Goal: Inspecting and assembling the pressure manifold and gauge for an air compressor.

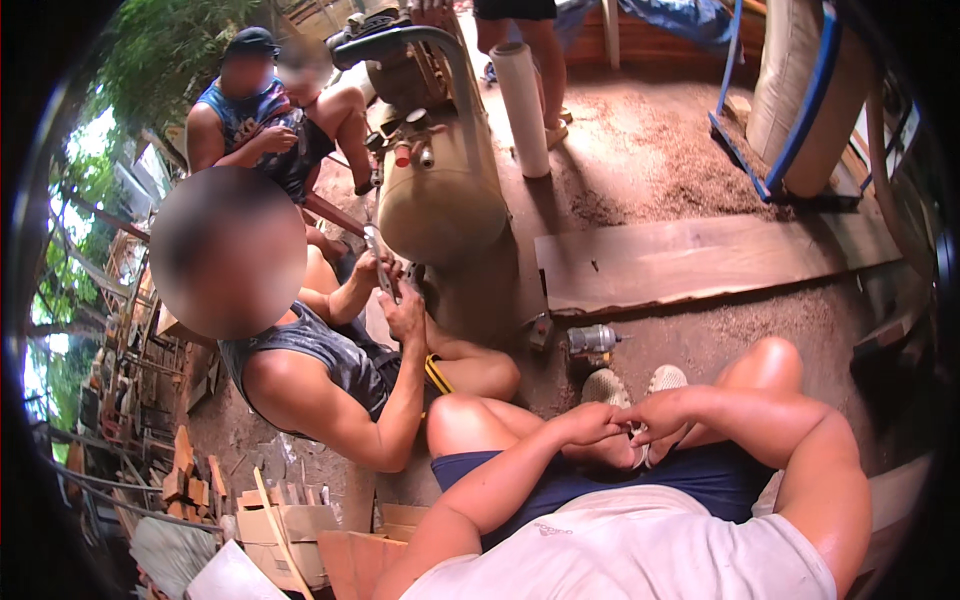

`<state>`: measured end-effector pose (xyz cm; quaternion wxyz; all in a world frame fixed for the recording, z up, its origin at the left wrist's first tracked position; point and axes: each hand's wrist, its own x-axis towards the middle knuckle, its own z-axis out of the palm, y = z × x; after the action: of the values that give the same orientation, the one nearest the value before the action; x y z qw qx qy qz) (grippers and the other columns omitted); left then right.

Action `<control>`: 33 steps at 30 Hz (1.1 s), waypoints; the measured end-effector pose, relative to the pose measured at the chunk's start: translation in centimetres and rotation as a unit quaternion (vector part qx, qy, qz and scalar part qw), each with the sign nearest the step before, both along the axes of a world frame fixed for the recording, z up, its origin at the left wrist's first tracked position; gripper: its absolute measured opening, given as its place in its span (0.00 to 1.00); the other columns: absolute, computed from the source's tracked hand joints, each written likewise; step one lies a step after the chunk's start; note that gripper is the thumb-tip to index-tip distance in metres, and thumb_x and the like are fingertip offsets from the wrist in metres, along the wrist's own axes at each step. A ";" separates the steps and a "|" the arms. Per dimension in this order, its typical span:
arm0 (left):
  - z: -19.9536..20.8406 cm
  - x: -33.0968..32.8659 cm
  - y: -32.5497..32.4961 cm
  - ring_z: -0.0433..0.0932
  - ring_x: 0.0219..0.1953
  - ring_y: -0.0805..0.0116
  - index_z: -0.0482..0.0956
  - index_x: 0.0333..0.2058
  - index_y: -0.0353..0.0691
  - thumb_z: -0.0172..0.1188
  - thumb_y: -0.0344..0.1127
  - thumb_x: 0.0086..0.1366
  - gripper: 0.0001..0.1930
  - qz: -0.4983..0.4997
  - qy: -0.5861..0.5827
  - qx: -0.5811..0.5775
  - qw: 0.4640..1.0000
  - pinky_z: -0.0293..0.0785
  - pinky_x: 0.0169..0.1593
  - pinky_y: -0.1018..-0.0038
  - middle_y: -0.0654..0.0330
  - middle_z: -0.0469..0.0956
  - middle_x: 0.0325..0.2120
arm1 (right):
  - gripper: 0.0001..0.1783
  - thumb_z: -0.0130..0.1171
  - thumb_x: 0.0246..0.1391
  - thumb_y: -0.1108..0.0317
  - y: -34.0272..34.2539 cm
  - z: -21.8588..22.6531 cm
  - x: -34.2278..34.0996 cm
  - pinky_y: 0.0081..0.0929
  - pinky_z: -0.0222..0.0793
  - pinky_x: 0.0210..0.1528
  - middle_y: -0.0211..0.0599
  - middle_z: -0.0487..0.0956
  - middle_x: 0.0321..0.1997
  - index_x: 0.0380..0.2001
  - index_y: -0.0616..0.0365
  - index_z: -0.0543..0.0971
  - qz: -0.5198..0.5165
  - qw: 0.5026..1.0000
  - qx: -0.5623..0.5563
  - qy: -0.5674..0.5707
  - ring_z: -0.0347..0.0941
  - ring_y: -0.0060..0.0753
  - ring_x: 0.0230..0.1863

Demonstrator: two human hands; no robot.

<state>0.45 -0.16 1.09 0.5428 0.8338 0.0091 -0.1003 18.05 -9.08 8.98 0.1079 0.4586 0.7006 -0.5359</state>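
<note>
Over my lap, my left hand (pixel 588 424) and my right hand (pixel 657 412) meet at the fingertips. The fingers of both are loosely bent and partly apart, and I see nothing held in either. Just beyond them are my pale, textured shoes (pixel 606 386), side by side between my bent knees. A silver power tool (pixel 593 339) lies on the ground past the shoes, apart from my hands. On my left a seated person holds a slim metal tool (pixel 378 256) in both hands; its exact kind is unclear.
A tan compressor tank (pixel 445 205) stands ahead-left. A wide wooden plank (pixel 690 265) lies on the sawdust-strewn ground. Further off are a pale upright roll (pixel 521 110), a blue metal frame (pixel 800 110), a person sitting and another standing. Wood scraps (pixel 185 480) pile up at left.
</note>
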 end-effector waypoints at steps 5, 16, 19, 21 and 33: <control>2.0 0.3 0.2 0.77 0.40 0.46 0.77 0.43 0.44 0.55 0.42 0.61 0.14 0.038 0.024 0.015 0.999 0.73 0.43 0.61 0.46 0.78 0.35 | 0.33 0.59 0.54 0.56 0.2 0.7 0.1 0.37 0.68 0.50 0.46 0.77 0.49 0.61 0.49 0.62 -0.004 1.000 -0.001 -0.018 0.73 0.51 0.49; 2.5 0.5 0.2 0.77 0.40 0.48 0.77 0.42 0.41 0.54 0.41 0.62 0.13 0.034 0.058 -0.011 0.998 0.72 0.44 0.63 0.47 0.78 0.36 | 0.28 0.59 0.53 0.56 -0.1 0.1 0.2 0.40 0.68 0.48 0.47 0.78 0.46 0.57 0.49 0.66 -0.009 1.000 0.013 0.000 0.74 0.52 0.47; 2.8 0.3 -0.2 0.77 0.40 0.49 0.77 0.43 0.42 0.54 0.41 0.62 0.13 0.026 0.015 -0.042 0.999 0.72 0.44 0.63 0.48 0.79 0.36 | 0.27 0.59 0.53 0.57 0.0 2.0 -0.2 0.41 0.67 0.48 0.48 0.78 0.45 0.55 0.50 0.67 -0.009 1.000 0.013 -0.017 0.74 0.53 0.46; 2.5 0.4 -0.1 0.77 0.41 0.49 0.77 0.42 0.42 0.54 0.40 0.62 0.13 0.027 0.020 -0.039 0.999 0.72 0.44 0.63 0.48 0.79 0.36 | 0.26 0.58 0.54 0.57 0.1 2.0 -0.2 0.41 0.67 0.47 0.48 0.78 0.45 0.55 0.50 0.67 -0.008 1.000 0.011 -0.020 0.74 0.53 0.46; 3.3 0.5 0.3 0.78 0.42 0.50 0.77 0.43 0.42 0.55 0.40 0.62 0.14 0.037 0.034 -0.034 0.998 0.72 0.46 0.63 0.49 0.79 0.37 | 0.28 0.58 0.54 0.55 0.1 0.3 0.3 0.41 0.67 0.49 0.47 0.78 0.46 0.56 0.51 0.66 -0.008 1.000 0.009 -0.010 0.74 0.52 0.48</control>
<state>0.94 0.10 4.41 0.5732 0.8102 0.0550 -0.1091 18.31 -8.95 9.28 0.1070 0.4702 0.7005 -0.5260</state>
